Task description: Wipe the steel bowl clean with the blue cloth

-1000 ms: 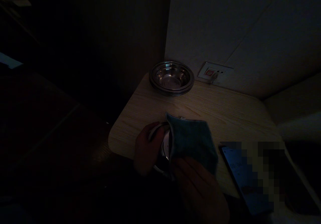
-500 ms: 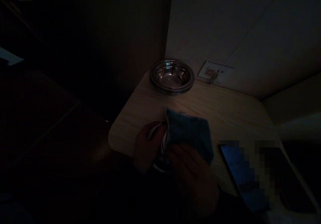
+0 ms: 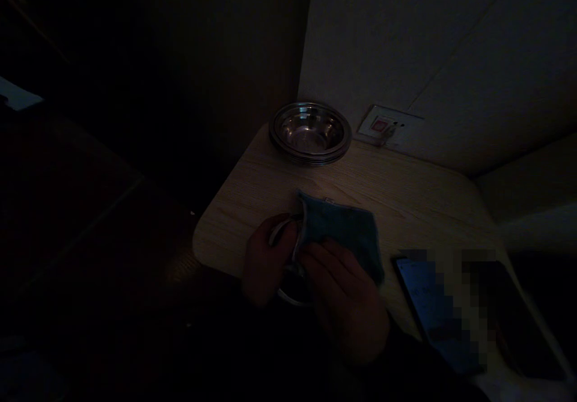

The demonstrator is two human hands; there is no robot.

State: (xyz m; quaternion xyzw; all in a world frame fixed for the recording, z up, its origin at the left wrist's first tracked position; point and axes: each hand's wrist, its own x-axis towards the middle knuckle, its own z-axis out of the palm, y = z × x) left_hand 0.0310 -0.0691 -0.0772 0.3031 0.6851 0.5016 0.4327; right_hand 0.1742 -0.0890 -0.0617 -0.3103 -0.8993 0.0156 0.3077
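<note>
In the dim head view, my left hand (image 3: 265,261) is closed on the rim of a round metal bowl (image 3: 294,299), with the thumb on the inner side. Much of that bowl is hidden by my hands and the dark. My right hand (image 3: 349,300) presses a teal cloth (image 3: 345,228) against the bowl, fingers bent together over it. A corner of the cloth stands up beside my left fingers, and the rest spreads to the right over the tabletop.
A stack of metal bowls (image 3: 311,159) stands at the back of the wooden table (image 3: 243,201). On the wall behind is a socket (image 3: 396,127) with a red switch. A phone (image 3: 433,306) with a lit screen lies at the right, near a dark object (image 3: 527,330).
My right hand has moved slightly up along the cloth. My left hand keeps its grip on the bowl, and the view has shifted a little.
</note>
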